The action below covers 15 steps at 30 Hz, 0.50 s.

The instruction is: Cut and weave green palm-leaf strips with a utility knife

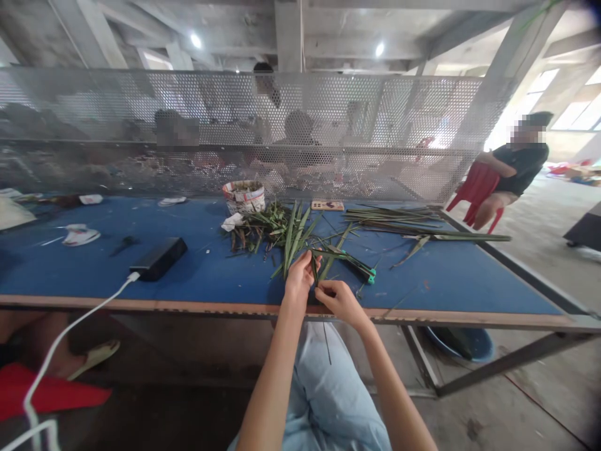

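Long green leaf strips [315,266] run between my two hands near the table's front edge. My left hand [300,272] is closed around them, its fingertips curled at the top. Lower and to the right, my right hand [339,299] pinches the lower part of the strips. A thin dark strand [327,344] hangs down over my lap. Just beyond my hands lies a pile of green leaves and trimmings [270,228], with broad leaf blades [293,235] at its right. To the right is a dark tool with a green end [370,275], its kind unclear.
A white basket [244,199] stands behind the pile. Long leaf stalks [399,216] lie at the back right. A black box [159,258] with a white cable [89,310] sits left. A perforated metal screen [211,113] borders the blue table [225,285]. One person [519,163] sits right.
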Available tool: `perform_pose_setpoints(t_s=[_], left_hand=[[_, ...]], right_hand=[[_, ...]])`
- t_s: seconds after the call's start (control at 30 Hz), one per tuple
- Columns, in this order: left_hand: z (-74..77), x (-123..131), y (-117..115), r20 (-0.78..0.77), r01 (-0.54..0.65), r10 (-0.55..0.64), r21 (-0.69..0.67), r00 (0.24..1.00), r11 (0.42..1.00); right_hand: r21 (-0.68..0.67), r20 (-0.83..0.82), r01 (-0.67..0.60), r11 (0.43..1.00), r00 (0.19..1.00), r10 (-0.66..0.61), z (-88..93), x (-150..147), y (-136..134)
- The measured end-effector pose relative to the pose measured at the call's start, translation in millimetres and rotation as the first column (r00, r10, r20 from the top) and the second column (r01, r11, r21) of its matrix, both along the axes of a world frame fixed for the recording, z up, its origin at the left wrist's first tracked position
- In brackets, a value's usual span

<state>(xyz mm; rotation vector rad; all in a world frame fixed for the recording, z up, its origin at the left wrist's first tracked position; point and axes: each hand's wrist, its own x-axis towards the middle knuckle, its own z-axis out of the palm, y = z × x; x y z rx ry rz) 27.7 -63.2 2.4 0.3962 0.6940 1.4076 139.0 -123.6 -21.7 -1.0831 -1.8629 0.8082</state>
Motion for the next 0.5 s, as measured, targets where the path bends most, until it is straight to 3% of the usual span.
perform_pose_setpoints(t_s=[0.5], left_hand=[[8.8, 0.8, 0.5, 0.047, -0.071, 0.076, -0.096, 0.996, 0.993]], right_hand=[[-0.095, -0.111, -0.101, 0.99, 0.99, 0.091, -0.3, 2.6, 1.7]])
